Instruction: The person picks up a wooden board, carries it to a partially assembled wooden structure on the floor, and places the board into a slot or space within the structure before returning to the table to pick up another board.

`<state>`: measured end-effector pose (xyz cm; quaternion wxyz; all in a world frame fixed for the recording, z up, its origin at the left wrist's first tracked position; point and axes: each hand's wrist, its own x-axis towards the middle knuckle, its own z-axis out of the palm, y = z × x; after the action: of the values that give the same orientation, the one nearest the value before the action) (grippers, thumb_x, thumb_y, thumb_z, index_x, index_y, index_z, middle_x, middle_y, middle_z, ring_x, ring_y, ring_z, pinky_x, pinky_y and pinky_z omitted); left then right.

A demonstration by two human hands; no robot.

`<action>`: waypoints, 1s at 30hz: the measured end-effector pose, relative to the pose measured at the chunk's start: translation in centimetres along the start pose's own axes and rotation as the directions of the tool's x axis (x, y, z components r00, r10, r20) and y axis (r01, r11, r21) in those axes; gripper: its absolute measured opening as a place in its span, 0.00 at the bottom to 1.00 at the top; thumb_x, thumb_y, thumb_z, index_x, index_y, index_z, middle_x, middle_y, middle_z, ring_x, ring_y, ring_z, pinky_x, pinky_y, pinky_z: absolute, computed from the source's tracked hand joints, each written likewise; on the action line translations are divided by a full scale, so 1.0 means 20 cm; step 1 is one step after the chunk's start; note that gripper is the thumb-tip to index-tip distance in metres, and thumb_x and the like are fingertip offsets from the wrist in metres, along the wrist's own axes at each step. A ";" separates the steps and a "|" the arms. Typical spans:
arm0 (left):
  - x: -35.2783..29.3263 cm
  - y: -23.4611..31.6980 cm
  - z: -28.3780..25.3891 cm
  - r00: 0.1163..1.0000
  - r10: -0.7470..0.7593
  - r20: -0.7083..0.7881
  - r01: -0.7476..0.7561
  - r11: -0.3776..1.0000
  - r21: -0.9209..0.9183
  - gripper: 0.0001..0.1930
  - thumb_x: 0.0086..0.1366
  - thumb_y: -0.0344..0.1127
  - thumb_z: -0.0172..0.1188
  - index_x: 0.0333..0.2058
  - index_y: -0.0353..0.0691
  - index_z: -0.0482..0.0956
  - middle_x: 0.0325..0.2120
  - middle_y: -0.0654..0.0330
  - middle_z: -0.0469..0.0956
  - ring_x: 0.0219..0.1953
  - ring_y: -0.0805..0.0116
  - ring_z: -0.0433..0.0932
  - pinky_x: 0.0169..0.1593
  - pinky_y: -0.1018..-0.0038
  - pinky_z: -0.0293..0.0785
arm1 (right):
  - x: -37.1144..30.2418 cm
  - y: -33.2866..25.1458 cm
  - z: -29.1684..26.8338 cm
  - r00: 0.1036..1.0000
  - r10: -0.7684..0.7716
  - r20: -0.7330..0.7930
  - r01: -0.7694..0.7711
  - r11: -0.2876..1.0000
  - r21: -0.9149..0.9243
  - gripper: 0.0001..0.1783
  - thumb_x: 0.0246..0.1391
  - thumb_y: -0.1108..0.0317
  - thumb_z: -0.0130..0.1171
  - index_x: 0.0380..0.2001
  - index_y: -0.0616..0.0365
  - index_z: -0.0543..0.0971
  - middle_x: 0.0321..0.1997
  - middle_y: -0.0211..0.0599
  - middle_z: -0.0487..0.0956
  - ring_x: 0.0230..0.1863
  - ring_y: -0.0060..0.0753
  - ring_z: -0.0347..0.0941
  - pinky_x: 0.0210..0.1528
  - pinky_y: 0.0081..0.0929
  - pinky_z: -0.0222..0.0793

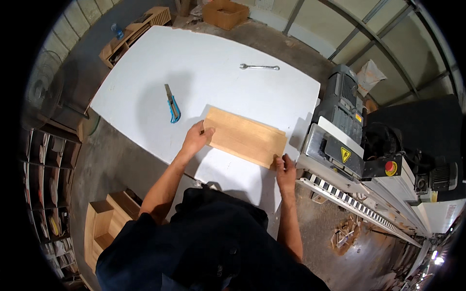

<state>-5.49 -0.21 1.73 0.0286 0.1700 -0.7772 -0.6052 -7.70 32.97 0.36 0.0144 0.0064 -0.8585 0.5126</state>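
Observation:
A light-brown wooden board (245, 138) with a stepped edge lies across the near part of the white table, slightly tilted down to the right. My left hand (196, 137) grips its left end, thumb on top and fingers at the edge. At the opposite end, my right hand (285, 167) holds the near right corner, fingers curled round it. Left of the board rests a blue utility knife (173, 107) with its blade extended. A metal wrench (259, 67) lies farther off, beyond the board.
The white table (141, 58) borders a grey machine (340, 97) with a red button (391, 168) on the right. Wooden box-like pieces (109, 218) stand at lower left, near shelves (51, 189). A fan (42, 89) is at far left, a cardboard box (224, 14) beyond the table.

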 end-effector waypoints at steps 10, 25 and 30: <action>-0.02 -0.01 0.00 0.995 -0.091 -0.047 0.088 0.994 -0.067 0.17 0.60 0.38 0.57 0.43 0.30 0.77 0.31 0.57 0.80 0.33 0.72 0.75 0.39 0.75 0.71 | 0.02 -0.11 0.10 0.992 0.127 0.020 -0.128 0.985 0.116 0.20 0.61 0.60 0.48 0.39 0.70 0.76 0.25 0.35 0.74 0.28 0.25 0.65 0.33 0.25 0.64; -0.01 -0.02 0.01 0.992 -0.128 -0.010 0.122 0.962 -0.244 0.18 0.62 0.38 0.57 0.47 0.31 0.75 0.36 0.57 0.79 0.37 0.72 0.75 0.44 0.77 0.70 | 0.05 -0.03 0.06 0.938 0.307 0.162 -0.343 0.894 0.289 0.26 0.59 0.51 0.53 0.44 0.66 0.77 0.30 0.28 0.75 0.31 0.21 0.66 0.35 0.21 0.64; -0.02 -0.02 0.01 0.991 -0.133 -0.005 0.127 0.957 -0.260 0.18 0.62 0.37 0.57 0.47 0.31 0.75 0.36 0.58 0.79 0.37 0.72 0.75 0.44 0.77 0.70 | 0.04 -0.04 0.08 0.952 0.296 0.079 -0.304 0.881 0.362 0.25 0.58 0.51 0.54 0.41 0.66 0.77 0.28 0.25 0.73 0.30 0.19 0.64 0.34 0.20 0.62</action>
<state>-5.12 -0.08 1.30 0.0194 0.2223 -0.6782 -0.7002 -8.48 31.15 0.32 -0.0755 -0.1186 -0.7372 0.6609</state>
